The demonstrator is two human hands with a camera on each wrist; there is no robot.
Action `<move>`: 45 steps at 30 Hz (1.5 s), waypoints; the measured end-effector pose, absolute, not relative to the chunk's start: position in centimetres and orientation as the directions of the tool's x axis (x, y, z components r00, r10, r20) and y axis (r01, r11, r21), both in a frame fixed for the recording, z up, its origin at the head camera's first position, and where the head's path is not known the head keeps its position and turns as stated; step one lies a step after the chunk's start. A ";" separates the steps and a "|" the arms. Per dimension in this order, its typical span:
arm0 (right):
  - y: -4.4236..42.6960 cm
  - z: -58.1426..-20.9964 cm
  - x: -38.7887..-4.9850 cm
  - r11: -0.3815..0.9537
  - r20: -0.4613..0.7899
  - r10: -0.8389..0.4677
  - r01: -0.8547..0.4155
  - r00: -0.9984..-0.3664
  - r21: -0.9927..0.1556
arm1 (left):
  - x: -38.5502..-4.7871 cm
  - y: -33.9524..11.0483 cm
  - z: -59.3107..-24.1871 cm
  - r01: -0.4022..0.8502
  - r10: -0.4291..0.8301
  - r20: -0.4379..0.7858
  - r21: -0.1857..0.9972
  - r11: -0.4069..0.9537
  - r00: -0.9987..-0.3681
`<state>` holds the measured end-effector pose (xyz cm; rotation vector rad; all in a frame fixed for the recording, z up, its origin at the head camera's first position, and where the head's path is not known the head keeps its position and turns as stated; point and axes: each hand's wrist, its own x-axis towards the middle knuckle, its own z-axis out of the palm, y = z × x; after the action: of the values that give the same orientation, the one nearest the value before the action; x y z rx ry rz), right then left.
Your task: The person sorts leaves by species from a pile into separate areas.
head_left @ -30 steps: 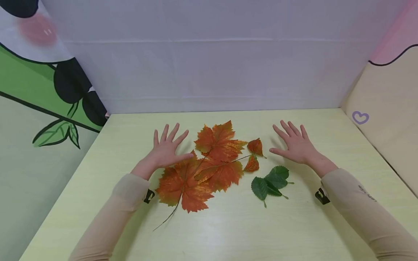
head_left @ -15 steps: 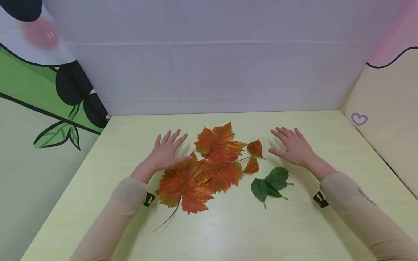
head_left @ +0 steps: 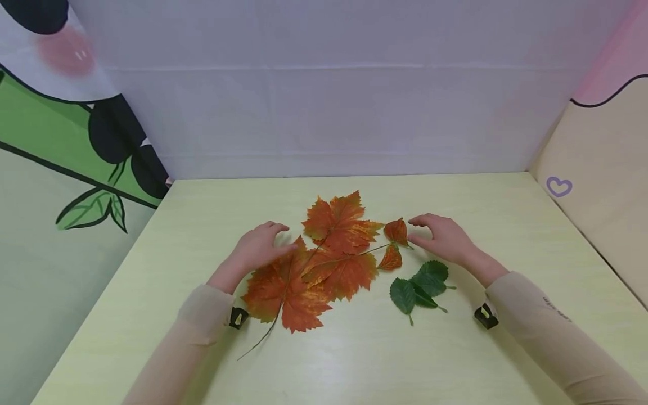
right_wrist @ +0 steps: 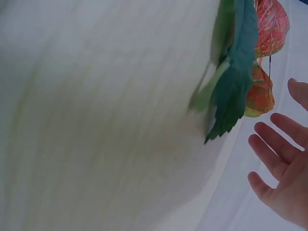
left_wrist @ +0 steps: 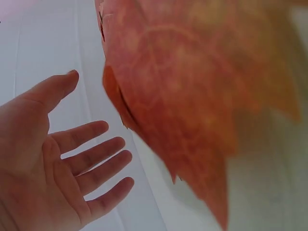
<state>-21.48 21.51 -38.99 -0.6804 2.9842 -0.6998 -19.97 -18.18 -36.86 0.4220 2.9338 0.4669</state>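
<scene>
A spray of orange maple leaves point(head_left: 298, 292) on a thin stem lies on the pale table. Above its left edge hovers my left hand point(head_left: 255, 247), fingers loosely bent and holding nothing. In the left wrist view, a large leaf point(left_wrist: 168, 82) stands close to the camera, apart from the hand's fingertips point(left_wrist: 126, 185). My right hand point(head_left: 445, 239) holds nothing, its fingers gently curved beside two small orange lantern-shaped pieces point(head_left: 396, 232); contact cannot be told. Several green serrated leaves point(head_left: 429, 275) lie nearer me, below that hand, and also show in the right wrist view.
The light wood-patterned table point(head_left: 344, 365) meets a pale lilac backdrop point(head_left: 344, 112) at its far edge. On the left is a printed panel point(head_left: 45, 107); a cream panel point(head_left: 602, 169) with a purple heart stands on the right. Each wrist wears a small black device point(head_left: 486, 316).
Both hands have gone from spread fingers to loosely curved ones. They have come lower and slightly inward, the right one closer to the small orange pieces. The leaves have stayed put.
</scene>
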 end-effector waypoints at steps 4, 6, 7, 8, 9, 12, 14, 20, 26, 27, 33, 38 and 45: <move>21.0 -39.1 -21.3 0.797 0.060 -0.401 -0.381 -0.914 -0.469 | -19.8 -18.3 -37.1 0.197 0.254 -0.108 0.376 0.905 -0.961; 20.7 -39.1 -21.4 0.801 0.051 -0.391 -0.367 -0.919 -0.474 | -19.7 -18.4 -37.1 0.169 0.235 -0.113 0.416 0.894 -0.965; 20.7 -39.2 -21.4 0.801 0.050 -0.385 -0.361 -0.922 -0.477 | -19.7 -18.4 -37.2 0.157 0.227 -0.115 0.434 0.887 -0.967; 20.6 -39.1 -21.5 0.802 0.050 -0.378 -0.354 -0.924 -0.482 | -19.7 -18.5 -37.2 0.149 0.223 -0.116 0.448 0.881 -0.968; 20.5 -39.1 -21.6 0.803 0.051 -0.370 -0.347 -0.928 -0.484 | -19.7 -18.6 -37.2 0.137 0.215 -0.119 0.464 0.875 -0.969; 20.3 -39.0 -21.7 0.804 0.044 -0.351 -0.325 -0.935 -0.498 | -19.5 -18.9 -37.3 0.099 0.187 -0.134 0.490 0.866 -0.973; 20.3 -39.0 -21.8 0.804 0.036 -0.343 -0.313 -0.939 -0.506 | -19.4 -19.1 -37.4 0.077 0.170 -0.150 0.487 0.870 -0.974; 20.2 -39.2 -22.0 0.801 0.014 -0.324 -0.283 -0.946 -0.528 | -19.1 -19.5 -37.6 0.029 0.133 -0.193 0.464 0.885 -0.972; 20.4 -39.1 -22.3 0.788 -0.008 -0.325 -0.266 -0.946 -0.555 | -19.0 -19.7 -37.5 0.004 0.124 -0.221 0.475 0.880 -0.968; 20.4 -39.1 -22.3 0.786 -0.010 -0.327 -0.267 -0.945 -0.558 | -19.0 -19.8 -37.5 0.009 0.133 -0.226 0.480 0.877 -0.965; 20.4 -39.0 -22.4 0.788 -0.014 -0.326 -0.263 -0.945 -0.556 | -18.9 -19.9 -37.7 0.042 0.194 -0.238 0.526 0.850 -0.952; 20.7 -38.9 -22.3 0.795 -0.007 -0.309 -0.254 -0.951 -0.551 | -18.9 -19.9 -38.0 0.035 0.200 -0.244 0.548 0.836 -0.949; 21.9 -38.6 -22.2 0.804 0.012 -0.272 -0.234 -0.962 -0.547 | -18.6 -19.9 -38.4 -0.051 0.146 -0.282 0.589 0.807 -0.948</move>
<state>-22.21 21.91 -38.60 -0.4098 2.9193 -0.8722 -18.64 -19.87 -38.41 0.0728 2.6787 0.8855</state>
